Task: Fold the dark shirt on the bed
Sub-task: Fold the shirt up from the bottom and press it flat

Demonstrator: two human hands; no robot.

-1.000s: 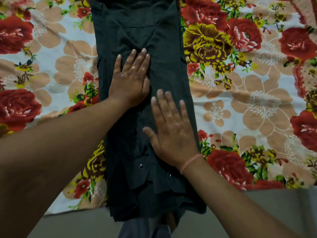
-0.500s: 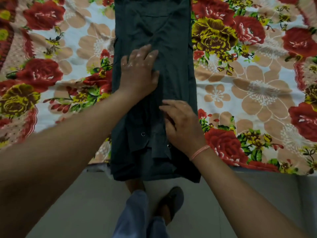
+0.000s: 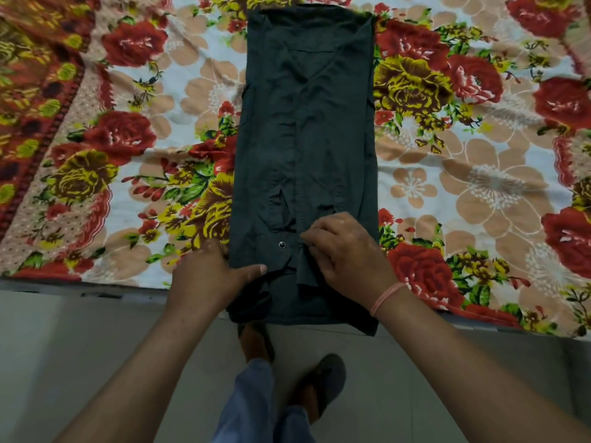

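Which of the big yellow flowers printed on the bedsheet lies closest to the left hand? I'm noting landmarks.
The yellow flower against the dark shirt's left edge, just above the left hand; the other yellow flowers lie farther off.

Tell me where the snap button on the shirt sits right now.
In the head view the snap button sits low on the dark shirt, between the left hand and right hand.

Open bedspread [image 3: 479,187] flanking shirt [image 3: 307,123]
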